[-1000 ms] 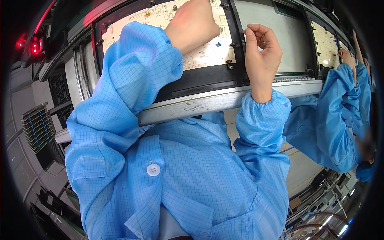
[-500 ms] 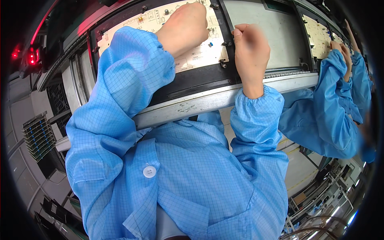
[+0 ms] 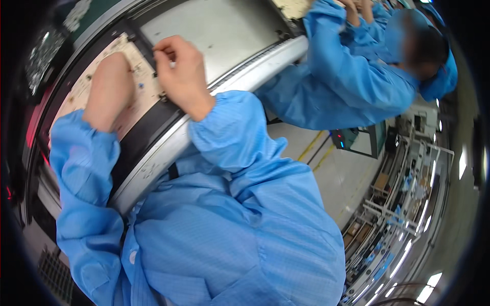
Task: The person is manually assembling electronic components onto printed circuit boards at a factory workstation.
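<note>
A cream circuit board (image 3: 148, 94) with small parts on it lies in a black frame (image 3: 145, 127) at the upper left. Over the board, my left hand (image 3: 109, 84) is bent down with its fingers curled under. The back of the hand hides its fingertips and anything in them. My right hand (image 3: 184, 71) hovers at the frame's right edge, thumb and fingers drawn together. A small pale spot shows between them, too blurred to name. One small blue component (image 3: 141, 85) stands on the board between my hands.
A silver rail (image 3: 265, 64) runs between my body and the frame. Right of the frame is a pale grey panel (image 3: 219, 30). A co-worker in a blue coat (image 3: 347, 81) works farther right, beside another cream board (image 3: 292, 7). Shelving (image 3: 388, 204) stands at lower right.
The whole view has swung to the right, so board and hands now appear farther left and more of the co-worker shows. Both hands stay near the same board, fingers still closed.
</note>
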Motion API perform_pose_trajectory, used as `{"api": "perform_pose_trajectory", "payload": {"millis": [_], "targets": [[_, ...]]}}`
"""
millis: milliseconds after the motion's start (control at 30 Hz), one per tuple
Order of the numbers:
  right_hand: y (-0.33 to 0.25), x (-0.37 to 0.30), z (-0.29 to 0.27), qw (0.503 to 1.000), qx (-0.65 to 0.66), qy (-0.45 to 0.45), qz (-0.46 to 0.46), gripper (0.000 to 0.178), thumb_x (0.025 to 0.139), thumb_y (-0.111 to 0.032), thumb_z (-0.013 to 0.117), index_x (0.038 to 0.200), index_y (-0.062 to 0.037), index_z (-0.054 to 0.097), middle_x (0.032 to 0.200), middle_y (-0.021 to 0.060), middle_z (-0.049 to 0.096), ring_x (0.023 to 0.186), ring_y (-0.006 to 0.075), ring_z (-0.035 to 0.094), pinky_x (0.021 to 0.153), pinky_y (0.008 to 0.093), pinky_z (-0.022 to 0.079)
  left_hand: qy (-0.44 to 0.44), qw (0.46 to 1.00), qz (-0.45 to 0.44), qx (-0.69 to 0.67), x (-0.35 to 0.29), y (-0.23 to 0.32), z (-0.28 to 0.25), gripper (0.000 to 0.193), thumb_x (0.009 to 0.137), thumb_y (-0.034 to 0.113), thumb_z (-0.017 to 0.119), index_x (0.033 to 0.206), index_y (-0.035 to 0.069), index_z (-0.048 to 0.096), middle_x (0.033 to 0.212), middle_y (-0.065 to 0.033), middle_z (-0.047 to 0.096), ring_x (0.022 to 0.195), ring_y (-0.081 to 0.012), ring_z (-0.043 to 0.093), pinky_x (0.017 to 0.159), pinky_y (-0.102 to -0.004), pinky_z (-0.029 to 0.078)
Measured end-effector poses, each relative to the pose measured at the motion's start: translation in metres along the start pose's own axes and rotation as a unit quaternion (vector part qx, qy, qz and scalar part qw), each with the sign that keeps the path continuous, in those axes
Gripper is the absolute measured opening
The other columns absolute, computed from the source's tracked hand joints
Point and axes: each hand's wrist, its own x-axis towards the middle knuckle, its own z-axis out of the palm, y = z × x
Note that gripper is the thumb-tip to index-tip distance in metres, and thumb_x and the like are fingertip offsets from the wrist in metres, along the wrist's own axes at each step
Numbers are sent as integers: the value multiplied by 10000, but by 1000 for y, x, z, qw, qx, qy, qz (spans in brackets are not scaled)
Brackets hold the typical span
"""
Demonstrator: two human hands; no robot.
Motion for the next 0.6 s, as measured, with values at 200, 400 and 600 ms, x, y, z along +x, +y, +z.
{"api": "perform_pose_trajectory", "payload": {"millis": [200,400,600], "targets": [[0,3,4,1000,-9,15,-23,74,825,-40,645,891,-4,650,798,157,646,755,274,638,696,358,511,-9,997,2,-70,3,-19,-8,168,846,91,616,932,-51,644,887,-260,668,878,-409,665,750,-464,518],[-18,0,-36,985,-91,-101,-107,123,817,-8,703,940,-17,695,876,103,677,765,252,611,687,350,506,51,996,-5,-68,-11,-18,-37,194,769,-14,563,935,-37,661,921,-266,669,933,-423,645,826,-472,506],[-32,5,0,936,-163,-220,-222,145,748,-18,739,888,-45,714,887,65,666,880,300,538,770,378,477,-8,994,-44,-102,-33,-22,-29,181,744,-28,604,907,-41,682,901,-259,674,939,-398,658,832,-445,518]]}}
